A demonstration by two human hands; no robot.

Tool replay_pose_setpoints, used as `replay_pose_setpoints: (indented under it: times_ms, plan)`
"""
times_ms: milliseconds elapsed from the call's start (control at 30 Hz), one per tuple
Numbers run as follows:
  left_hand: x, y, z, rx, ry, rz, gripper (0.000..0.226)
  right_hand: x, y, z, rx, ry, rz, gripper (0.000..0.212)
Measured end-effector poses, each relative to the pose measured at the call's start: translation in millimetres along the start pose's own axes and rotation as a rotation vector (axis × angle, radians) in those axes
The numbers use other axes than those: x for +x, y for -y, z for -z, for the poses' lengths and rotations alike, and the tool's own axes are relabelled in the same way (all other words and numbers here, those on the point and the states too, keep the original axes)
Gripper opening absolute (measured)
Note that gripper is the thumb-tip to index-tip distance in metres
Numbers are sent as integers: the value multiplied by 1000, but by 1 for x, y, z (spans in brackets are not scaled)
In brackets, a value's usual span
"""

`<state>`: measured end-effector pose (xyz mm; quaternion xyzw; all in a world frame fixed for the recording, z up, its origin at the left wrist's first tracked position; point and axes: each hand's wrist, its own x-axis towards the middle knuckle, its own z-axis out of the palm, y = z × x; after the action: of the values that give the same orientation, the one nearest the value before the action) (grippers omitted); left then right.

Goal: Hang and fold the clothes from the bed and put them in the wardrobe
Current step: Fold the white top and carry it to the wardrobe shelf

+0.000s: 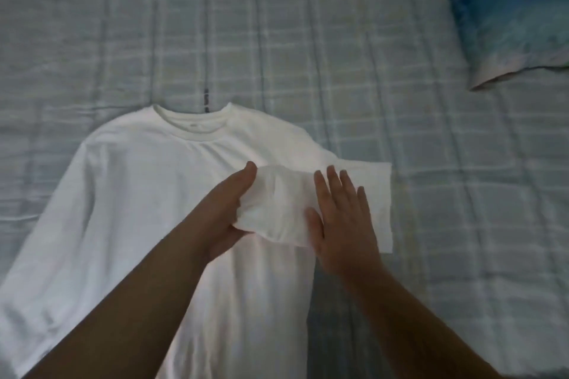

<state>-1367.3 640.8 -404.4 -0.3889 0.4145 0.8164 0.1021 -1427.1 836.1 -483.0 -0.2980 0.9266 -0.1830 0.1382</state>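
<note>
White T-shirt point(138, 194) is lying flat and face up on the bed point(308, 40), its collar pointing toward the far side and its hem running out of view at the near edge. One sleeve point(377, 194), on the person's right, is spreading out sideways over the bedcover, and a raised fold of its cloth is bunching up across the chest side of the shirt. The left hand point(228, 209) is gripping that fold from the left; its grip is closing round the cloth, with most of the fingers hidden beneath it and one digit showing above. The right hand point(341, 224) is resting flat on the sleeve just beside the fold, fingers straight and slightly spread, its grip open and pressing the cloth down. Both bare forearms are reaching in from the near side. The bedcover is showing a pale checked pattern with long creases. A blue pillow point(517, 9) is lying toward the bed's far right corner, well apart from the shirt.
</note>
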Motion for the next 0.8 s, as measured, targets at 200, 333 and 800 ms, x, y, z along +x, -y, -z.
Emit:
replay_pose_setpoints:
  times_ms: [200, 333, 800]
  plan:
    - [-7, -34, 162, -173, -208, -9, 55, 40, 90, -50, -218, 76, 90, 61]
    - [-5, -40, 251, -205, -189, 65, 71, 53, 128, -89, -319, 165, 45, 63]
    - [8, -28, 356, 788, -583, -189, 33, 55, 180, -152, -401, 166, -98, 66]
